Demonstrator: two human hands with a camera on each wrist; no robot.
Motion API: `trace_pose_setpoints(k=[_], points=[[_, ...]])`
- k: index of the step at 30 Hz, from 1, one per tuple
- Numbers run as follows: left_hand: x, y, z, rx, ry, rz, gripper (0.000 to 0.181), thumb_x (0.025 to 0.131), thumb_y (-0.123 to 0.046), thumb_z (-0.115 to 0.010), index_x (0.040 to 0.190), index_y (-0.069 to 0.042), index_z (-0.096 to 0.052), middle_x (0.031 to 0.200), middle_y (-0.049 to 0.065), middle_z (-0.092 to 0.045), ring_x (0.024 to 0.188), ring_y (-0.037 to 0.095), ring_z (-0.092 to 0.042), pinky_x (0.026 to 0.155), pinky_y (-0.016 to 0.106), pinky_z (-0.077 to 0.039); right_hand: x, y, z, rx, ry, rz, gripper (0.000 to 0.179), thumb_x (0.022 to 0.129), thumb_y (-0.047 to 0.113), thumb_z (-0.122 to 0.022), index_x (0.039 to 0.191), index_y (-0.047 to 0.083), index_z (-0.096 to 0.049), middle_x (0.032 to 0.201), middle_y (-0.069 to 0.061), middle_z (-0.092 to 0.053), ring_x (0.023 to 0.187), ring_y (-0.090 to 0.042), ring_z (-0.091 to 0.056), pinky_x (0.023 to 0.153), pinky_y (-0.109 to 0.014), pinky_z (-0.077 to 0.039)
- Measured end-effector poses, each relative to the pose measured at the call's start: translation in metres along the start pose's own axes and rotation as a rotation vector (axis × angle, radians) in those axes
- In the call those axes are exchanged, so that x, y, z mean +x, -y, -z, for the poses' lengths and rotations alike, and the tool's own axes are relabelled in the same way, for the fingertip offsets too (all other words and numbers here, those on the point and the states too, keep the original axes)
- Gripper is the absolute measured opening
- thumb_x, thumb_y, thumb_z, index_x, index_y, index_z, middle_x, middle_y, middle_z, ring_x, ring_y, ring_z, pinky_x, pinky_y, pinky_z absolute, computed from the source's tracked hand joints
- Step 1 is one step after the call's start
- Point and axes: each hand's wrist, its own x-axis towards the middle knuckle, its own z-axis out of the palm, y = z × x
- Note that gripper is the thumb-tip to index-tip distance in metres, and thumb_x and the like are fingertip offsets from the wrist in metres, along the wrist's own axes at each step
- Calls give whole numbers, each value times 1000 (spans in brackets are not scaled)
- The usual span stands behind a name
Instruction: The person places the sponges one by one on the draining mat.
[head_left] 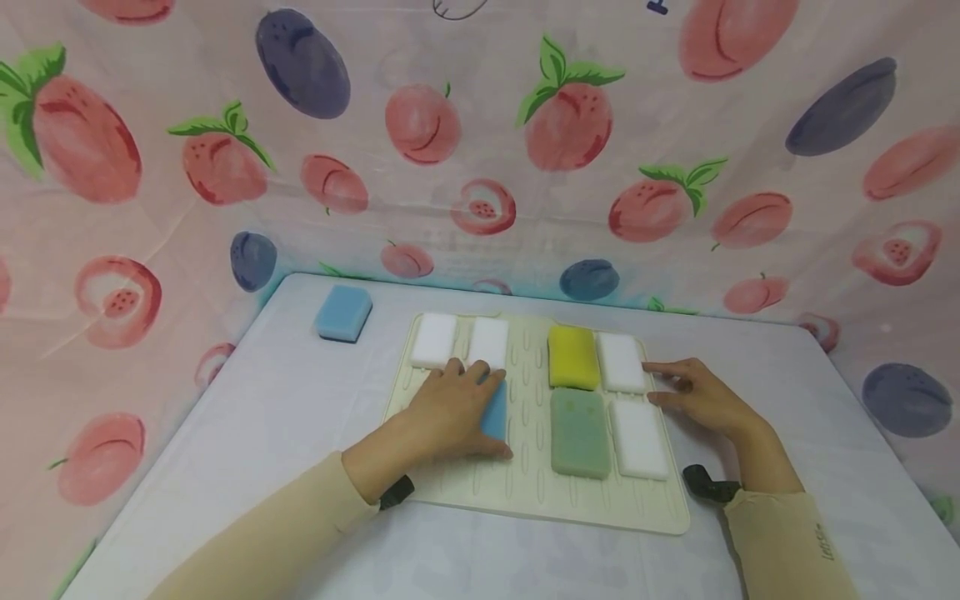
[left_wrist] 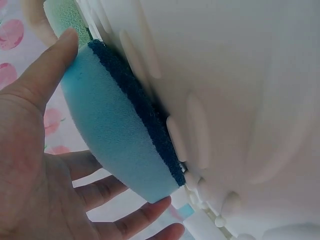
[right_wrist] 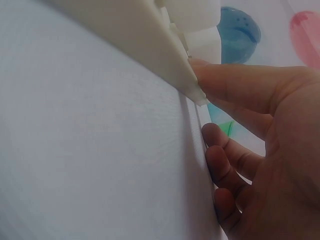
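Observation:
My left hand (head_left: 450, 417) grips a blue sponge (head_left: 495, 410) on the left half of a cream ridged mat (head_left: 525, 500). In the left wrist view, the thumb presses one end of this sponge (left_wrist: 115, 120) and fingertips meet the other. Its dark scouring layer faces the mat. At the mat's right edge, my right hand (head_left: 705, 398) reaches in with index finger and thumb beside two white sponges (head_left: 621, 363). The right wrist view shows those fingertips at the mat's rim (right_wrist: 170, 70), other fingers loosely bent; contact with the sponges is unclear.
Beyond the left hand lie two more white sponges (head_left: 433, 340) on the mat. Right of its middle are a yellow sponge (head_left: 573, 357) and a green sponge (head_left: 581, 435). Another blue sponge (head_left: 344, 313) sits at the back left of the white table (head_left: 300, 400). A fruit-print cloth (head_left: 480, 125) hangs behind.

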Motion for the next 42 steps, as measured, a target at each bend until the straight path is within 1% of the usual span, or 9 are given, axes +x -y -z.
trace_pose_setpoints(k=[8, 12, 16, 22, 26, 30, 35, 39, 42], points=[[-3, -1, 3, -32, 9, 12, 113, 75, -79, -74, 162, -17, -36, 155, 6, -48, 131, 36, -49, 102, 52, -49, 2, -4, 0, 1, -12, 17, 61, 94, 32, -75, 149, 11, -58, 142, -24, -45, 120, -36, -46, 94, -45, -42], [-5, 1, 2, -33, 3, 17, 114, 75, -80, -73, 162, -18, -35, 156, 6, -48, 134, 37, -48, 105, 54, -47, 2, -5, -1, 18, -12, 39, 60, 94, 31, -76, 147, 10, -59, 142, -24, -46, 121, -36, -45, 95, -45, -41], [-8, 2, 3, -29, -3, 21, 115, 74, -83, -72, 162, -19, -36, 157, 6, -47, 137, 37, -46, 108, 55, -46, 2, -6, -1, 36, -11, 42, 61, 92, 31, -77, 147, 10, -60, 141, -24, -46, 122, -35, -45, 95, -44, -41], [-9, 7, 9, -52, -23, 8, 107, 78, -82, -67, 161, -21, -39, 157, 4, -48, 140, 35, -46, 112, 56, -44, 2, -7, -2, 31, -16, 34, 61, 92, 32, -78, 146, 11, -61, 141, -23, -46, 120, -35, -45, 94, -44, -42], [-8, 13, 13, -36, -48, -2, 101, 82, -82, -64, 159, -21, -42, 156, 2, -49, 141, 33, -47, 113, 55, -45, 1, -6, -1, 20, -19, 32, 61, 92, 32, -78, 146, 10, -60, 140, -24, -47, 119, -36, -46, 93, -45, -43], [-8, 22, 17, -20, -68, 2, 101, 82, -83, -62, 160, -22, -42, 157, 0, -48, 142, 32, -46, 112, 53, -46, 0, -5, 0, 17, -21, 35, 61, 92, 33, -77, 146, 10, -61, 139, -24, -48, 118, -36, -48, 92, -43, -43], [-10, 35, 22, -34, -93, 10, 100, 83, -81, -64, 159, -20, -42, 156, 3, -49, 141, 34, -47, 110, 55, -48, -1, -3, 0, 15, -21, 36, 60, 92, 33, -78, 145, 10, -61, 138, -24, -48, 118, -35, -48, 92, -42, -43], [-11, 47, 25, -17, -120, 12, 99, 84, -79, -64, 159, -18, -44, 155, 5, -51, 140, 36, -49, 105, 56, -51, -1, -3, 0, 19, -23, 35, 60, 92, 32, -78, 145, 10, -61, 138, -24, -48, 118, -35, -48, 93, -42, -43], [-12, 56, 28, -9, -128, 25, 97, 85, -77, -64, 159, -17, -43, 154, 6, -51, 141, 38, -48, 105, 57, -51, -1, -4, 0, 21, -23, 38, 60, 91, 32, -78, 145, 10, -61, 138, -24, -48, 118, -35, -48, 93, -43, -43]])
